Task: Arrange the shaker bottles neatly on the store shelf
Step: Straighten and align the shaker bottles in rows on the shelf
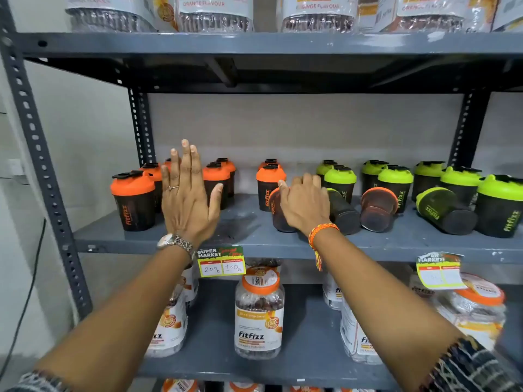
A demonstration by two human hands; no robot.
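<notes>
On the grey middle shelf stand several black shaker bottles with orange lids at the left and several with green lids at the right. Three bottles lie on their sides: an orange-lidded one under my right hand, another orange one, and a green one. A dark bottle also lies beside my right hand. My right hand rests curled over the fallen orange bottle. My left hand is raised, flat and empty, fingers spread, in front of the upright orange bottles.
The shelf above holds jars with orange-flavour labels. The shelf below holds clear Fitfizz jars. Price tags hang from the middle shelf's front edge. A perforated grey upright stands at left, a wall behind.
</notes>
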